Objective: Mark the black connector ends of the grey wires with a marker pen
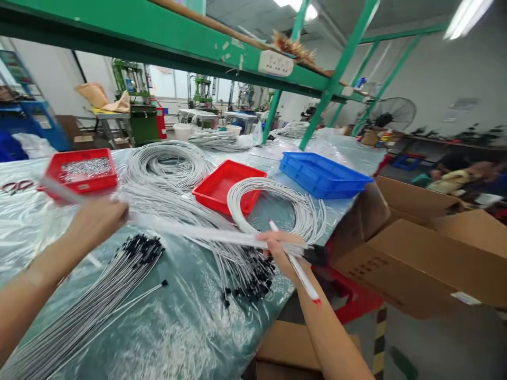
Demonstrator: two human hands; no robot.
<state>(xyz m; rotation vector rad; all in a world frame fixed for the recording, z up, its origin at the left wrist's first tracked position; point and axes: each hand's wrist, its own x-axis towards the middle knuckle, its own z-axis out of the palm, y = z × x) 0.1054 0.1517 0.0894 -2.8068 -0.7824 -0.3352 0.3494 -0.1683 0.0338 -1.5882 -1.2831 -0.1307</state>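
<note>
A long whitish bundle of cables (206, 232), blurred by motion, stretches between my hands above the table. My left hand (95, 221) is closed around its left part, and the strip runs on past the fist. Near the dark connector end (316, 254), my right hand (283, 253) grips the bundle. A white pen with red ends (301, 277) is also held in the right hand, pointing down across the wrist. Below lie white cables with black connectors (253, 277), and to the left a second pile of grey cables with black ends (99, 295).
Coiled cables (168, 163) lie behind, with a red tray of small metal parts (81, 184), another red tray (222, 184) and a blue tray (325, 177). Scissors (18, 186) rest at far left. An open cardboard box (412, 258) stands right of the table edge. A green shelf beam (158, 37) crosses overhead.
</note>
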